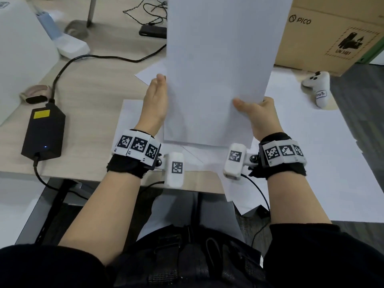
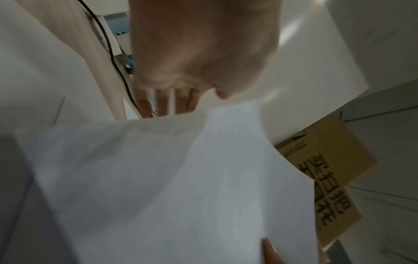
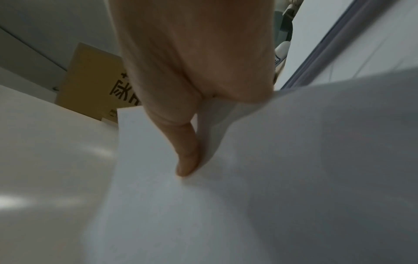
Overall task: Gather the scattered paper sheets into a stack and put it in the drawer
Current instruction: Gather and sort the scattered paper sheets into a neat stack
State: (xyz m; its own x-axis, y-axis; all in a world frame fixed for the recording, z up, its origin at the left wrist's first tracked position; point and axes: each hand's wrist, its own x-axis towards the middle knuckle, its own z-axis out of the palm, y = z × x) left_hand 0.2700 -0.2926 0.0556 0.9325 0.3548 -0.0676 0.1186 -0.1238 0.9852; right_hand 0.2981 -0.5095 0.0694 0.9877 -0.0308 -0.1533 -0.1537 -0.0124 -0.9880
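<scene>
The right hand (image 1: 257, 116) pinches the held sheets (image 1: 220, 65) near their right edge, thumb on the near face and the other digits hidden behind; the right wrist view shows the thumb (image 3: 185, 157) pressed flat onto the paper. The left hand (image 1: 155, 102) lies against the left edge of the same sheets, palm turned inward with straight fingers (image 2: 165, 103) spread behind the paper, gripping nothing. The sheets stand upright between the two hands, their lower edge just above the desk.

Below and beyond the hands more loose sheets (image 1: 311, 142) lie scattered on the wooden desk (image 1: 93, 84), some overhanging its near edge to the right hand's side. Left of the left hand sit a black power adapter (image 1: 44, 134) with its cable, then a white appliance (image 1: 20, 48). Beyond the right hand a white controller (image 1: 318, 88) rests on a sheet, with a cardboard box (image 1: 332, 28) behind it. No drawer shows in any view.
</scene>
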